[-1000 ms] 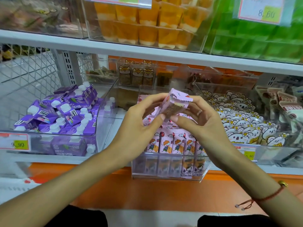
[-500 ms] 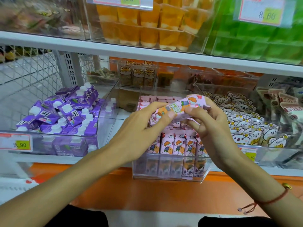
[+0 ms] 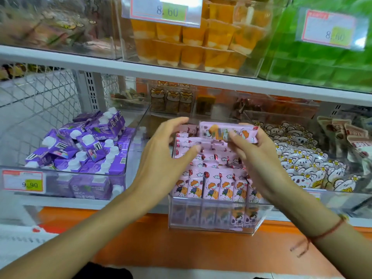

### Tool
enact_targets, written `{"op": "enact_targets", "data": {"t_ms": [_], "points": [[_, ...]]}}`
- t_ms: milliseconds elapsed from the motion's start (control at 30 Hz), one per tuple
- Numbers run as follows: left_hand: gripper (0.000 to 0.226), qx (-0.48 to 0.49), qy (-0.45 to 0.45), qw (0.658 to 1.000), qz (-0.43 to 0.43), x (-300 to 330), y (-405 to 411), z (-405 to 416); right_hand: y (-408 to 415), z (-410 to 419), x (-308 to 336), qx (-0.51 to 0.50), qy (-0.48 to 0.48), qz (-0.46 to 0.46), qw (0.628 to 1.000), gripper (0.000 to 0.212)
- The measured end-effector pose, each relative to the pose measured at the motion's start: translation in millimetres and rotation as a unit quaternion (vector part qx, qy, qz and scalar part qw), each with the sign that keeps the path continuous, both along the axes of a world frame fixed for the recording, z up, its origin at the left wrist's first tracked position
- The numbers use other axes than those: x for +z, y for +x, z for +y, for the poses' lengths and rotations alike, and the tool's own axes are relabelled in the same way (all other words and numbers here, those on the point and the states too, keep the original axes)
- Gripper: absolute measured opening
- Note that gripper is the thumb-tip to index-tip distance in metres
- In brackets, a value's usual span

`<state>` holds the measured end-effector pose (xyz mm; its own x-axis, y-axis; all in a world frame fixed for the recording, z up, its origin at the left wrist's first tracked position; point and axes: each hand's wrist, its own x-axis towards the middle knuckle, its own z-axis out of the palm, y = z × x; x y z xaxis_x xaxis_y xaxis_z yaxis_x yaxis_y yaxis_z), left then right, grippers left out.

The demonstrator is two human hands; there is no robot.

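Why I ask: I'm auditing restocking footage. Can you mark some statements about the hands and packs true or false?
The right hand holds a pink pack. True.
The left hand grips a purple carton. False: the left hand is open and holds nothing.
The pink pack is over a clear bin of like packs. True.
The leftmost price label reads 8.60. False: that tag, below the purple cartons, reads 9.90.
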<state>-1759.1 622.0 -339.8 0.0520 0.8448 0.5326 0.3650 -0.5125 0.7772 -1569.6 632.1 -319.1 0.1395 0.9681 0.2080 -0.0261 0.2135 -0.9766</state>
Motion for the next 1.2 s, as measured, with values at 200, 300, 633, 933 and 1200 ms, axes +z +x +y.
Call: {"op": "enact_targets", "data": {"t_ms": [200, 300, 633, 933, 1200], "points": [[0.059, 0.045, -0.109, 0.992, 0.048, -19, -9, 7, -11, 73, 19, -0.091, -0.057, -0.161, 0.981, 0.031], [0.048, 0.024, -0.15, 0.987, 0.042, -24, -10, 10, -22, 97, 22, -0.063, -0.041, -0.286, 0.955, 0.026], [0.029, 0.022, -0.153, 0.987, 0.049, -17, -18, 5, -39, 142, 5, 0.031, 0.051, -0.596, 0.801, 0.046], [0.028, 0.021, -0.135, 0.99, 0.046, -14, -26, 4, -50, 163, -9, 0.036, -0.045, -0.635, 0.77, 0.02], [0.031, 0.029, -0.105, 0.991, 0.076, -10, -28, 13, -31, 117, 6, 0.061, -0.016, -0.566, 0.822, 0.032]]}}
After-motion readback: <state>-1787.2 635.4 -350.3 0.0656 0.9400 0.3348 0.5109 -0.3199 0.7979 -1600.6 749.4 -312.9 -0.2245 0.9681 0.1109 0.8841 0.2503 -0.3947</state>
